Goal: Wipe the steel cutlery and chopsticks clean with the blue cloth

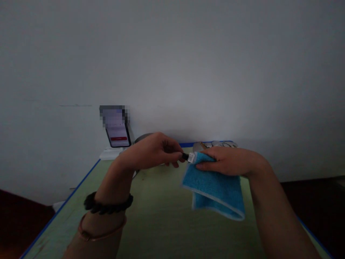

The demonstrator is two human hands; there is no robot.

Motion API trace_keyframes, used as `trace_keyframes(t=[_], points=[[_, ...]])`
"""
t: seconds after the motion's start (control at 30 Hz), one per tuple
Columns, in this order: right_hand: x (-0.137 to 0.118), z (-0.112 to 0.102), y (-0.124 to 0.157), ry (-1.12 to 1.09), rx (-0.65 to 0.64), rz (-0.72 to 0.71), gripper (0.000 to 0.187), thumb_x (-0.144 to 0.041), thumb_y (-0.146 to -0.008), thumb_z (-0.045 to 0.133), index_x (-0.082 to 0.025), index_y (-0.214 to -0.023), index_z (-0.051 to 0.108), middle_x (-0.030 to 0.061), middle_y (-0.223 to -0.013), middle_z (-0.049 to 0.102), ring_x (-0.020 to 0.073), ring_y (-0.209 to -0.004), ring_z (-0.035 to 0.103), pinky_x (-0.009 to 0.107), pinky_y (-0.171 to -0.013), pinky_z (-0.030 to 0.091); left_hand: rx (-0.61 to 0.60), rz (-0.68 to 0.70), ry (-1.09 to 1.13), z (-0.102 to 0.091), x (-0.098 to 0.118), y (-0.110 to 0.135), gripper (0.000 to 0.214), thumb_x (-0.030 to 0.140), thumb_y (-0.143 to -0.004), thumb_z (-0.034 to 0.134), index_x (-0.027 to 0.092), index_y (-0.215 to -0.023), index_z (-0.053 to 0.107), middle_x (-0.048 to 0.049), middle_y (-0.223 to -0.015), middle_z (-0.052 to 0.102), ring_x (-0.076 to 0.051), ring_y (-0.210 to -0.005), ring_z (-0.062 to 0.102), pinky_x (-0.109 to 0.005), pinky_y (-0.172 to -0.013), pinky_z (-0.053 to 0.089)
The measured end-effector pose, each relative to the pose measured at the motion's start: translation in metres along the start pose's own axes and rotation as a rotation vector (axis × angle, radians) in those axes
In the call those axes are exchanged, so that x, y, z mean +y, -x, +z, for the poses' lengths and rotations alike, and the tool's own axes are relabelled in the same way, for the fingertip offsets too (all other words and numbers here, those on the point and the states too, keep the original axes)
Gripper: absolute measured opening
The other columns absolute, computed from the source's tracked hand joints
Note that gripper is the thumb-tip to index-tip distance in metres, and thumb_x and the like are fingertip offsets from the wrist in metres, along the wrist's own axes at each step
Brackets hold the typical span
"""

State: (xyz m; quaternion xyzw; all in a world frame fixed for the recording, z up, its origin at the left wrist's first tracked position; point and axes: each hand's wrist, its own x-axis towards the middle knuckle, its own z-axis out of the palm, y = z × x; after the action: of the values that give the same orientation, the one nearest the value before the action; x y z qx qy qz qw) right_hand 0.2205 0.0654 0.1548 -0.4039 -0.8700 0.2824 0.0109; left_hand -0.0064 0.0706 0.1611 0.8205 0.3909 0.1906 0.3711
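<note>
My right hand [229, 160] is closed on a blue cloth [215, 187] with a pale edge, which hangs folded below the fingers above the table. At the cloth's upper left corner sticks out a small piece with a black end and a white part [191, 157] bearing tiny marks; its kind is too small to tell. Thumb and fingers of my left hand [153, 151] pinch the black end. Part of the white piece lies against the cloth, so how far it reaches in is hidden.
The pale green table [161, 216] has a blue edge and meets a grey wall [172, 64]. A phone [118, 135] leans upright on a white stand [109, 154] at back left. Behind my left hand shows a grey rounded thing [142, 137]. Shiny, thin-rimmed items [221, 144] lie at back right.
</note>
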Motion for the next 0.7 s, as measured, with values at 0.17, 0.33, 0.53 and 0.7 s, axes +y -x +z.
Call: trace_keyframes(t=[0.17, 0.33, 0.53, 0.7], points=[[0.001, 0.000, 0.002, 0.013, 0.025, -0.008, 0.037, -0.050, -0.085, 0.042, -0.021, -0.097, 0.061, 0.0049, -0.094, 0.064, 0.0164, -0.080, 0.059, 0.026, -0.068, 0.044, 0.037, -0.006, -0.019, 0.000, 0.001, 0.002, 0.016, 0.026, -0.077, 0.056, 0.021, -0.073, 0.071, 0.0010, -0.061, 0.069, -0.012, -0.054, 0.061, -0.015, -0.047, 0.042], [-0.001, 0.002, 0.001, 0.015, 0.073, -0.028, 0.038, -0.051, -0.084, 0.043, -0.020, -0.094, 0.062, 0.0058, -0.094, 0.065, 0.0171, -0.081, 0.060, 0.026, -0.070, 0.043, 0.102, 0.015, -0.052, 0.002, 0.003, 0.000, 0.017, 0.029, -0.077, 0.058, 0.018, -0.070, 0.070, 0.0011, -0.058, 0.066, -0.009, -0.049, 0.056, -0.015, -0.043, 0.037], [0.002, 0.004, -0.007, -0.205, 0.262, -0.105, 0.034, -0.047, -0.086, 0.043, -0.020, -0.096, 0.062, 0.0030, -0.093, 0.067, 0.0152, -0.079, 0.061, 0.024, -0.068, 0.044, 0.298, 0.017, -0.002, 0.003, 0.006, -0.004, 0.020, 0.032, -0.080, 0.055, 0.015, -0.079, 0.067, -0.0015, -0.070, 0.069, -0.011, -0.060, 0.061, -0.020, -0.056, 0.046], [0.013, 0.006, -0.013, -0.410, 0.441, -0.116, 0.032, -0.046, -0.082, 0.049, -0.018, -0.085, 0.064, 0.0021, -0.081, 0.066, 0.0149, -0.072, 0.059, 0.025, -0.064, 0.045, 0.376, -0.041, 0.021, 0.003, 0.000, -0.006, 0.022, 0.034, -0.082, 0.054, 0.015, -0.085, 0.065, -0.0019, -0.070, 0.068, -0.011, -0.057, 0.060, -0.019, -0.051, 0.045]])
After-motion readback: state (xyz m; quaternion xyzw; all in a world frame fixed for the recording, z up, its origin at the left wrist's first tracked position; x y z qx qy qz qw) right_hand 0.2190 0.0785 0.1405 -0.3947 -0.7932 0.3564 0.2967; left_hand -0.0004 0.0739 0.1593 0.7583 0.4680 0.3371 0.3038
